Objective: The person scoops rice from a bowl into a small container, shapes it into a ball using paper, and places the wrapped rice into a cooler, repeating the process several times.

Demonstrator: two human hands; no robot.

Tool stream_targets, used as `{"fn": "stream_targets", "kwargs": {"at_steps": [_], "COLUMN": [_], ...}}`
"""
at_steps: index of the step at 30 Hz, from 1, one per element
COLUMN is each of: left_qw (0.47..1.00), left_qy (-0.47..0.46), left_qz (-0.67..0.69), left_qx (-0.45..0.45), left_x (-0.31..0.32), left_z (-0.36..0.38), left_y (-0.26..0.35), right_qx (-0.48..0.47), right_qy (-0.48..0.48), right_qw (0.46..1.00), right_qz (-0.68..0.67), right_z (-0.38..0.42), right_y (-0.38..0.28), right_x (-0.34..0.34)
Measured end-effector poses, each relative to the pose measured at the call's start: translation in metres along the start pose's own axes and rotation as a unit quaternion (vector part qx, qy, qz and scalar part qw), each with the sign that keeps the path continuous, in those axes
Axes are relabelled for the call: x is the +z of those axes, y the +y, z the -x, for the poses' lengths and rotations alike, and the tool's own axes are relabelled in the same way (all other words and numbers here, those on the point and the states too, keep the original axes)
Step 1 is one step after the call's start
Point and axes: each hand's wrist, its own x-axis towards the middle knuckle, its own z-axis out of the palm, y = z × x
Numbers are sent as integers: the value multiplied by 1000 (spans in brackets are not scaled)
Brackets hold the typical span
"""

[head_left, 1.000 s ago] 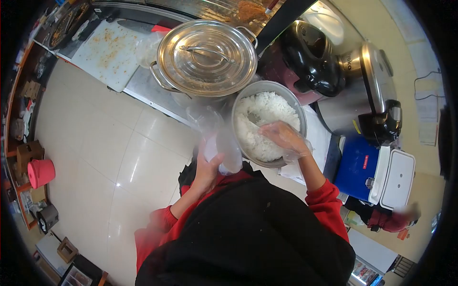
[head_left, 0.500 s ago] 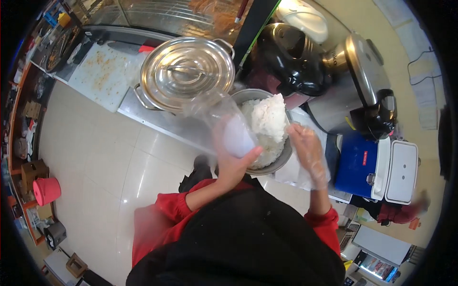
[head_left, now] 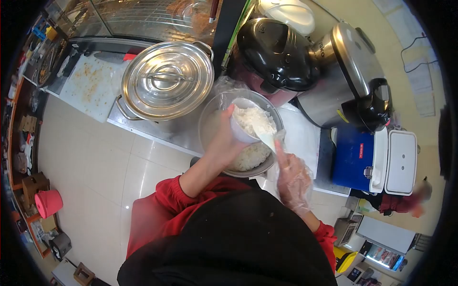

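My left hand point(head_left: 220, 143) is wrapped around a white bowl point(head_left: 240, 132), tilted with its mouth to the right. Cooked rice point(head_left: 250, 116) fills the bowl. My right hand point(head_left: 293, 177), in a clear plastic glove, grips a pale rice paddle point(head_left: 265, 138), its blade against the rice at the bowl's mouth. Both hands are over a grey metal basin point(head_left: 275, 106) with more rice point(head_left: 249, 158) in its bottom. Crumpled clear plastic point(head_left: 227, 86) lies at the basin's far rim.
Left of the basin stands a lidded steel pot point(head_left: 167, 81). Behind it are a black-lidded rice cooker point(head_left: 274, 52) and a large steel urn point(head_left: 329, 76). A blue cooler point(head_left: 355, 157) stands right. A stained white cutting board point(head_left: 90, 86) lies far left. Another person point(head_left: 403, 202) is at the right.
The rice lump on the paddle has gone into the bowl. My left hand has turned the bowl's mouth toward the paddle, and my right hand has moved lower and nearer.
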Motion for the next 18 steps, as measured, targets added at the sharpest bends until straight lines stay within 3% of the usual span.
{"fn": "stream_targets", "kwargs": {"at_steps": [2,5,9,11,13,15,18], "left_qw": [999,1000,999,996,987,997,991], "left_qy": [-21,-23,-5,20,47,12,46], "left_qz": [25,18,-45,-90,-148,39,-32], "left_qx": [-4,1,3,17,44,59,118], "left_x": [-4,-6,-3,-11,-34,-80,-111], "left_z": [-1,2,16,33,64,101,138], "left_y": [2,3,7,8,14,12,9], "right_qx": [8,-16,-47,-51,-34,-58,-160], "right_qy": [-23,65,75,156,72,-44,-28], "right_qw": [1000,971,990,973,991,997,987], "right_qz": [-10,-228,-108,-160,-104,-33,10], "right_z": [-1,-3,-21,-33,-53,-80,-115], "right_y": [10,35,22,32,34,34,17], "right_x": [-25,-33,-50,-48,-43,-13,48]}}
